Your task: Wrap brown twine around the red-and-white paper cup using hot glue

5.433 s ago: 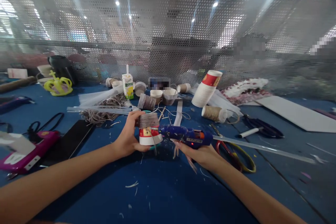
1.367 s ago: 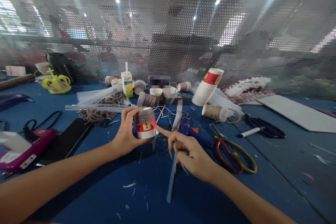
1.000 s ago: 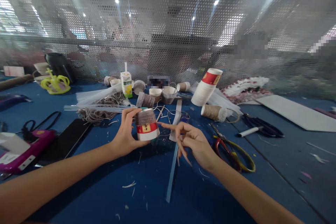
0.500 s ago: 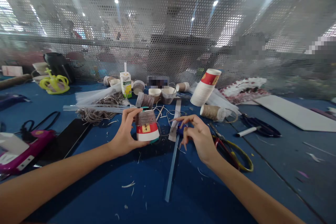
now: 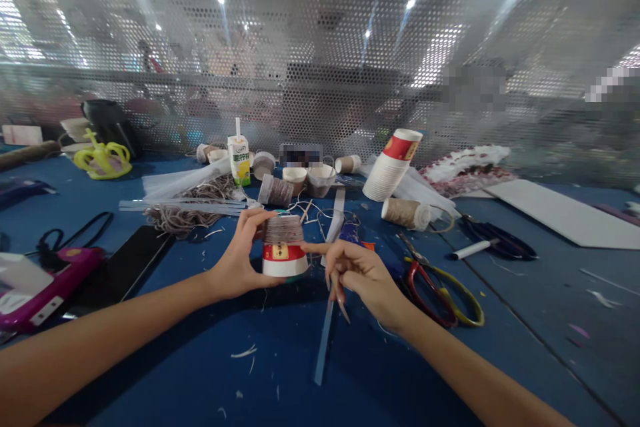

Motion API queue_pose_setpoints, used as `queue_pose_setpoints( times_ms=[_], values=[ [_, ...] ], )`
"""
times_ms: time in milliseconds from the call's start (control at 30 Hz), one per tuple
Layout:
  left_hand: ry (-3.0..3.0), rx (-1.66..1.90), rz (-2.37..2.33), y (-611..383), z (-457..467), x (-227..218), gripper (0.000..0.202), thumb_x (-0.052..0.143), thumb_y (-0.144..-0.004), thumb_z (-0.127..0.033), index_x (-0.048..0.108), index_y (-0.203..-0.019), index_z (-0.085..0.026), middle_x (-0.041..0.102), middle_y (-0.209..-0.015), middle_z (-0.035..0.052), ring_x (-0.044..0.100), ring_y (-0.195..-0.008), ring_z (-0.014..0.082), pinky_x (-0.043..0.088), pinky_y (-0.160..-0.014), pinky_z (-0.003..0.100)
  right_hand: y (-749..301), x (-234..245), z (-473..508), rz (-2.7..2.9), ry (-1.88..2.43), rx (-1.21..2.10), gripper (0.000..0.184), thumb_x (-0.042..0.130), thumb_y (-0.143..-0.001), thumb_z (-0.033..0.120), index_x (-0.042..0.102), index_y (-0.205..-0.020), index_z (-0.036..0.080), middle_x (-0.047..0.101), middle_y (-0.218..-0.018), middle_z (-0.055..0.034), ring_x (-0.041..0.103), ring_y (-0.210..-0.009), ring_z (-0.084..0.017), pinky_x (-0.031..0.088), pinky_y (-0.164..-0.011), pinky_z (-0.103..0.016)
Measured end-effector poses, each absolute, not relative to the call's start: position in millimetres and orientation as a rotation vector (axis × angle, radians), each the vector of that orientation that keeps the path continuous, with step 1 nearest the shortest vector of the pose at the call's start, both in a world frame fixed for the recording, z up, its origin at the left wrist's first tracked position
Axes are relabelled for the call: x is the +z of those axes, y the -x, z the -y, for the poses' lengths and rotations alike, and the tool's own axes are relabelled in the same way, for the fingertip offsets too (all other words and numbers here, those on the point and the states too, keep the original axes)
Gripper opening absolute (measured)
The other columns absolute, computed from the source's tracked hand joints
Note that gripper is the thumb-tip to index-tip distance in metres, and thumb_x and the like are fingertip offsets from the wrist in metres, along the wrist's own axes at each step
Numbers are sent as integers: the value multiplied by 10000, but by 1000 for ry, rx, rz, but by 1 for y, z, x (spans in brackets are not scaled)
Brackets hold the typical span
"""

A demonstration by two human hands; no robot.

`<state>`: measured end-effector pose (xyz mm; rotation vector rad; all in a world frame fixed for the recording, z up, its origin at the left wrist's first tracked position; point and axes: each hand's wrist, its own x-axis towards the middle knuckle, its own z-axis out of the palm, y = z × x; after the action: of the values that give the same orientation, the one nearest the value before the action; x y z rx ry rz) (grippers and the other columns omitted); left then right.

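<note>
My left hand grips an upside-down paper cup, red and white, whose upper half is wound with brown-grey cord. My right hand is just to its right, index finger stretched out and touching the cup's side, the other fingers curled; a thin strand may be pinched there but I cannot make it out. A blue hot glue gun lies on the blue table behind my right hand, a long clear glue stick trailing toward me.
Red and yellow scissors lie right of my hand. Behind are a stack of paper cups, a cord spool, wrapped cups, a milk carton, a cord tangle, a phone and a perforated metal screen.
My right hand has set the glue gun down on the table, drawn back near the cup and now touches it with the index finger. My left hand has tilted the cup slightly.
</note>
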<state>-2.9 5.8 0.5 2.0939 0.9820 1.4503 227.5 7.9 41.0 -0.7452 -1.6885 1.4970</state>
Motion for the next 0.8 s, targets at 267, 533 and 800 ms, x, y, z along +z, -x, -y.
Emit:
queue_pose_setpoints(
  times_ms=[267,533,800],
  values=[
    [-2045,1462,-1015,3,-6,2,861,820,-595,-289,351,-1317,-278,334,-1267,103,470,-1220,303,488,-1009,502,-232,44,-16,1483,919,1255,109,446,-605,96,502,-582,186,747,-901,-49,443,-334,-40,481,-401,-229],
    [-2240,1377,-1154,1,-5,5,868,823,-602,-276,358,-1335,-291,373,-1220,92,440,-1203,305,479,-1005,524,-227,43,-1,1884,763,1288,180,420,-642,58,517,-700,198,716,-1008,-53,522,-420,-56,454,-400,-202],
    [-2323,1389,-1175,1,-5,4,866,822,-603,-283,352,-1330,-305,373,-1223,90,437,-1190,309,489,-983,529,-222,44,5,2190,779,1099,254,410,-655,-3,513,-755,206,712,-962,-32,491,-440,-58,435,-436,-194]
  ],
)
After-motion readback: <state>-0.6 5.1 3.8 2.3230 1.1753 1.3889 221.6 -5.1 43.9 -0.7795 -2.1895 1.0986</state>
